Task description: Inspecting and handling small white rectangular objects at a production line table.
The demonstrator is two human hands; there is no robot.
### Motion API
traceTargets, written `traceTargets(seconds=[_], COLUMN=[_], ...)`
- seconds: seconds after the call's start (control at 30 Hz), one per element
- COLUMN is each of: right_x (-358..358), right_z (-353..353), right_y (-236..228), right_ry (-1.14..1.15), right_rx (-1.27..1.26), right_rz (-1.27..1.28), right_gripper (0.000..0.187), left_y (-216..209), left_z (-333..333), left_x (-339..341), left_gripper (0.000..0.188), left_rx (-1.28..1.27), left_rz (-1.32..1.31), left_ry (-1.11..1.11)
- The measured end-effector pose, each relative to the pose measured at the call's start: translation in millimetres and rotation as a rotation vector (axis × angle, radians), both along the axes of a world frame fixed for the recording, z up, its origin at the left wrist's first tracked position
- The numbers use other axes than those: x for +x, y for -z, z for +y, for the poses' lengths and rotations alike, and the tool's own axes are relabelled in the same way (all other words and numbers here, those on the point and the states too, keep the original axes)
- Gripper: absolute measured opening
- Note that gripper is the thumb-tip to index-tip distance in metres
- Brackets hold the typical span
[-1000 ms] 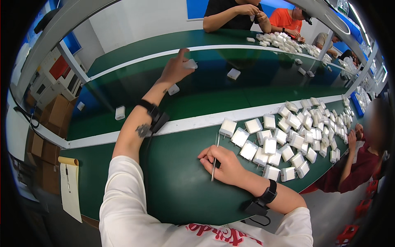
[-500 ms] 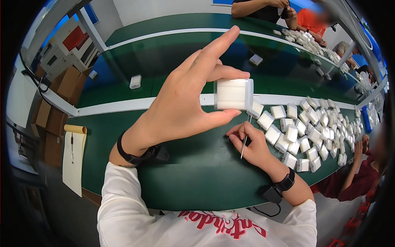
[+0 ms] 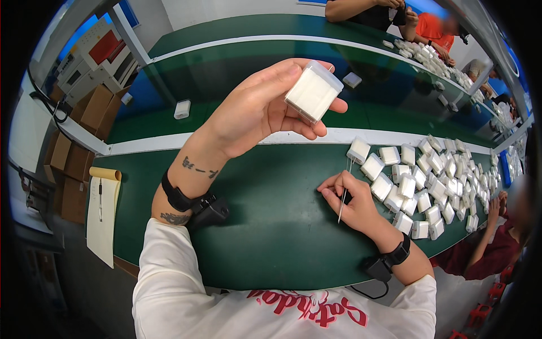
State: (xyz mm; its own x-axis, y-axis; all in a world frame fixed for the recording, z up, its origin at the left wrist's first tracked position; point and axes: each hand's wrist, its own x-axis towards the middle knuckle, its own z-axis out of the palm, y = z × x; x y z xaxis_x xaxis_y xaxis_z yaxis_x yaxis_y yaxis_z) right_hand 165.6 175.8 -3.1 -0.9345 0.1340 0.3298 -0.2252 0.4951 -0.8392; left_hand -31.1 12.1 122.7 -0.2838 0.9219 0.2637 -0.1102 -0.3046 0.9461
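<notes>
My left hand (image 3: pixel 257 96) is raised over the white rail beyond my table edge. Its fingers close round a small clear plastic box (image 3: pixel 315 93) filled with something white, tilted with its capped end up. What the white filling is, I cannot make out. My right hand (image 3: pixel 355 203) rests low over the green table, its fingers pinching thin metal tweezers (image 3: pixel 341 211). The tweezers' far ends point at a similar box (image 3: pixel 358 150) at the near left of a large pile of such boxes (image 3: pixel 406 185); whether they touch it I cannot tell.
A yellow-edged notepad (image 3: pixel 103 220) with a pen (image 3: pixel 100 200) lies at the left. Beyond the white rail (image 3: pixel 226 139) runs a dark green surface carrying loose boxes (image 3: pixel 182 109). Cardboard cartons (image 3: pixel 73 186) stand left. Other people work at the far right and right edge.
My left hand has turned over and drawn the box up and slightly back, tilting it; its fingers now wrap the box rather than pinching its edges. My right hand has shifted slightly right.
</notes>
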Motion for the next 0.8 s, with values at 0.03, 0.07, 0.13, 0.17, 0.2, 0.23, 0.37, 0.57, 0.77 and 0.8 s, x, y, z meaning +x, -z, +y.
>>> traceTargets(seconds=[0.03,0.07,0.13,0.17,0.2,0.23,0.37,0.57,0.77,0.8], right_x=[0,0,0,0,0,0,-1,-3,-9,-9], right_z=[0,1,1,1,1,1,1,2,-1,-1], right_y=[0,0,1,1,1,2,4,7,10,10], right_ry=[-0.001,-0.001,-0.002,-0.004,-0.002,-0.001,-0.006,-0.022,-0.029,-0.033], right_rx=[0.003,0.001,0.011,0.004,0.009,0.005,-0.015,-0.013,0.034,0.054], right_rz=[-0.003,-0.004,-0.004,-0.001,0.000,0.003,0.007,0.020,0.010,0.012], right_gripper=[0.028,0.028,0.028,0.028,0.028,0.028,0.027,0.024,0.025,0.025], left_y=[0,0,0,0,0,0,2,20,73,79], left_z=[1,1,3,3,3,4,3,16,56,70], left_x=[-1,-2,-3,-3,-2,-1,1,-24,-50,-56], left_gripper=[0.053,0.053,0.052,0.052,0.052,0.052,0.053,0.045,0.046,0.046], left_rx=[-0.016,-0.013,-0.011,-0.013,-0.032,-0.016,-0.015,-0.304,-0.340,-0.307], left_rz=[-0.027,-0.044,-0.054,-0.047,-0.033,-0.041,-0.022,0.690,1.341,1.245], left_ry=[-0.001,0.010,0.022,0.021,0.006,0.022,0.020,-0.414,-0.708,-0.627])
